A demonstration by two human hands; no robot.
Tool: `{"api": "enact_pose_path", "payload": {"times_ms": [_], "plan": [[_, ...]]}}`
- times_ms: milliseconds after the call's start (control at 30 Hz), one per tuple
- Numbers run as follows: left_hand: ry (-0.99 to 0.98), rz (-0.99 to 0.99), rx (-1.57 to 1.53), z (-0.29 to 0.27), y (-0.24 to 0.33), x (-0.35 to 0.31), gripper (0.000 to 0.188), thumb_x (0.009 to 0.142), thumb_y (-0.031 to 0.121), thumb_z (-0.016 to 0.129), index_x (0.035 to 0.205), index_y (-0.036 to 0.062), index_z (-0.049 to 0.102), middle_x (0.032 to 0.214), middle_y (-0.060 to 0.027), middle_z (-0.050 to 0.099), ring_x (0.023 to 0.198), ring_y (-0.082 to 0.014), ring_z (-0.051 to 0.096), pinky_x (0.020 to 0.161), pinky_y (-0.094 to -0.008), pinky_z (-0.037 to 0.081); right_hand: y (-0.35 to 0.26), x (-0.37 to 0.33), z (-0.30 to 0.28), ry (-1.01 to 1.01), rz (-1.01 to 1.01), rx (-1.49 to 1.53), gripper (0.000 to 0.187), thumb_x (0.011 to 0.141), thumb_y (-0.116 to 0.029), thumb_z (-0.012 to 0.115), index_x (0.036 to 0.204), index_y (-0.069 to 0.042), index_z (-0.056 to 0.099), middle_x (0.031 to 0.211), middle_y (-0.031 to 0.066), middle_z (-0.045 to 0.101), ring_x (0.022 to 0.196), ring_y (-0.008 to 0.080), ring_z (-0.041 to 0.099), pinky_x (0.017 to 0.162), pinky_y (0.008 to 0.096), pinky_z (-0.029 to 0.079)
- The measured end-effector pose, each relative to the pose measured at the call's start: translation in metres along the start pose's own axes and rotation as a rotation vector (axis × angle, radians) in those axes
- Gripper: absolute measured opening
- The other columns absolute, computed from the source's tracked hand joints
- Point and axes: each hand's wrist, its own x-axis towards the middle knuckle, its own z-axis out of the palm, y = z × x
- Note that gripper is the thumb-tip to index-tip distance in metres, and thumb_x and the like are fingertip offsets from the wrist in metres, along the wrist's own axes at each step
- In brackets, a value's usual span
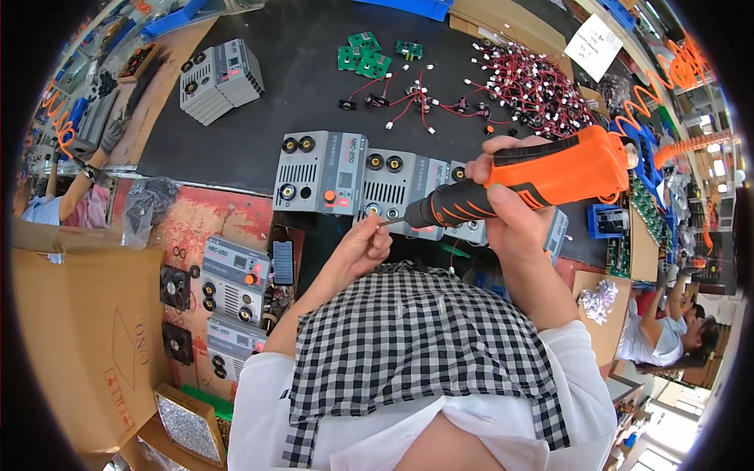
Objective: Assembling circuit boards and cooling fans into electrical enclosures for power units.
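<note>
At the gray front panels (381, 190), right grip (514, 220) clasps power screwdriver (550, 169); left grip (363, 247) pinches its bit (395, 221), seemingly guiding; alignment needed.

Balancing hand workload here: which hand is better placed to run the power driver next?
Right hand, probably: it grips the orange power driver. The left hand pinches by the driver bit near a grey front panel, likely better for steadying; what it pinches is unclear.

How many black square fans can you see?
2: the upper fan and the lower fan, both on the red surface just right of the big box. More could be hidden.
</note>
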Motion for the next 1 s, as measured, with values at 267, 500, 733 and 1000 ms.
{"api": "enact_pose_path", "payload": {"times_ms": [267,500,733,1000], "plan": [[-0.057,-0.084,0.017,-0.003,-0.001,-0.004,0.038,0.085,0.04,0.039,0.065,0.0075,0.042,0.045,-0.0004,0.036,0.036,-0.0083,0.028,0.037,-0.02,0.022,-0.001,0.0,0.008,-0.139,0.066,-0.096,0.043,0.061,-0.001,0.058,0.098,-0.006,0.038,0.096,0.0147,0.05,0.073,0.0194,0.051,0.071,0.0371,0.041],[-0.059,-0.104,0.144,-0.019,-0.002,-0.002,0.041,0.085,0.041,0.04,0.074,0.0024,0.048,0.056,-0.0034,0.05,0.044,-0.0101,0.043,0.04,-0.0193,0.033,0.012,0.002,0.013,-0.203,0.109,-0.231,0.043,0.059,0.001,0.061,0.096,-0.002,0.04,0.093,0.0158,0.052,0.071,0.0181,0.053,0.065,0.0316,0.044],[0.211,-0.248,0.061,-0.043,-0.027,0.007,0.051,0.084,0.046,0.036,0.1,-0.002,0.048,0.087,-0.0113,0.054,0.074,-0.0178,0.054,0.068,-0.0262,0.046,0.031,0.003,0.016,-0.183,0.185,-0.359,0.034,0.062,0.004,0.061,0.092,0.001,0.046,0.093,0.0111,0.054,0.073,0.013,0.054,0.066,0.0262,0.045],[0.165,-0.039,-0.157,-0.049,-0.029,0.023,0.027,0.086,0.025,0.044,0.101,0.0028,0.047,0.088,-0.0087,0.052,0.082,-0.0188,0.05,0.074,-0.027,0.043,0.046,0.005,0.018,-0.182,0.245,-0.366,0.028,0.064,0.003,0.061,0.09,0.002,0.051,0.088,0.0078,0.055,0.071,0.0107,0.054,0.064,0.025,0.045]]}}
